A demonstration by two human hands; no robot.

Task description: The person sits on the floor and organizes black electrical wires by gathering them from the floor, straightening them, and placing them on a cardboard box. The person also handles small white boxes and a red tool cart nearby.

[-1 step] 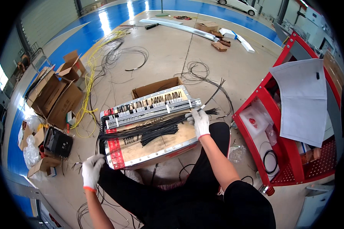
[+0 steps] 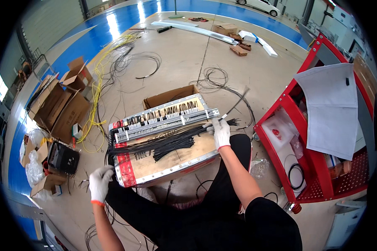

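Note:
Before me a wooden case with metal edging bears a long bunch of black wires, lying across its top. Behind them is a grey slotted rail, beside a row of short black wires with white tags. My right hand, in a white glove, is closed on black wires at the bunch's right end; a thin bundle sticks up past the fingers, blurred. My left hand, also gloved, pinches black wire off the case's near left corner; loose ends show left of the fingers.
A red metal rack with paper sheets hung on it stands at right. Open cardboard boxes and a black box sit at left. Yellow cable and loops of black cable lie on the floor beyond the case.
My left hand has risen slightly. The wire end above my right hand has moved a little to the right and is now blurred.

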